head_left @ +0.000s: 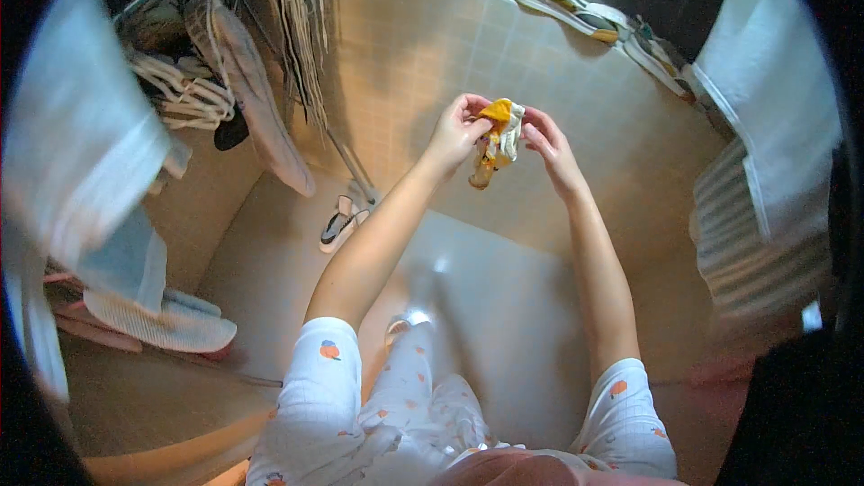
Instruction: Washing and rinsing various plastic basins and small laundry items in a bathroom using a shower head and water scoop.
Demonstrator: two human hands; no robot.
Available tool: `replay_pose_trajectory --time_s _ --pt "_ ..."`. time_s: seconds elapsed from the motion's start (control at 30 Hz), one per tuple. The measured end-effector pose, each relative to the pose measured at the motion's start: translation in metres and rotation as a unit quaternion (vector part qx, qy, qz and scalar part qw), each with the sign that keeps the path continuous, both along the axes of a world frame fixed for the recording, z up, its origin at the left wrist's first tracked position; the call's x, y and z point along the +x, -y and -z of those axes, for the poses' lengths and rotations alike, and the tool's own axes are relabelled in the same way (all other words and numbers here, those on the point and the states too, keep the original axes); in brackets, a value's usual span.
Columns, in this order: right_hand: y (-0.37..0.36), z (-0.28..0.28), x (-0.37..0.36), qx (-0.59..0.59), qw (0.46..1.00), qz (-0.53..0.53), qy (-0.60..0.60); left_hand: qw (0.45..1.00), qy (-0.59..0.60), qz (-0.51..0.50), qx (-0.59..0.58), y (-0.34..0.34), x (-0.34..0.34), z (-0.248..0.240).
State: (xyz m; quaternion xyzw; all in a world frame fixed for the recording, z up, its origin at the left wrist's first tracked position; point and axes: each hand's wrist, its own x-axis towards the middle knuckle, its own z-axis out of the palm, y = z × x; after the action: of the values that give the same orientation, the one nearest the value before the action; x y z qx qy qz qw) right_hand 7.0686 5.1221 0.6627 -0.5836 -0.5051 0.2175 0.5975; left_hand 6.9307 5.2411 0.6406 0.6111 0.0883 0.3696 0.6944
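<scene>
Out in front of me, both arms are stretched forward around a small bunched cloth that looks like a sock [498,139], yellow at the top with white and patterned parts. My left hand [459,133] pinches its yellow edge between thumb and fingers. On its other side, my right hand [551,139] has curled fingers at the white edge; the fingertips are partly hidden behind the cloth. The lower end of the sock dangles free between the hands.
A stringy mop head [301,27] and a long grey cloth item [252,90] hang at upper left. Several shoes [576,13] line the far ledge. One shoe [339,223] stands on the grey floor [504,306]. White cloth [765,81] hangs at right, more [85,135] at left.
</scene>
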Motion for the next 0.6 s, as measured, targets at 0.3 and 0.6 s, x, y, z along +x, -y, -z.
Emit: replay_pose_trajectory --time_s 0.3,0.6 --pt "-0.073 -0.013 0.020 -0.009 0.994 -0.105 0.021 0.996 -0.022 -0.076 -0.051 -0.017 -0.005 -0.030" --pt "-0.117 -0.083 0.000 -0.014 0.951 -0.306 -0.044 0.962 -0.041 -0.269 0.021 -0.010 -0.035 -0.107"
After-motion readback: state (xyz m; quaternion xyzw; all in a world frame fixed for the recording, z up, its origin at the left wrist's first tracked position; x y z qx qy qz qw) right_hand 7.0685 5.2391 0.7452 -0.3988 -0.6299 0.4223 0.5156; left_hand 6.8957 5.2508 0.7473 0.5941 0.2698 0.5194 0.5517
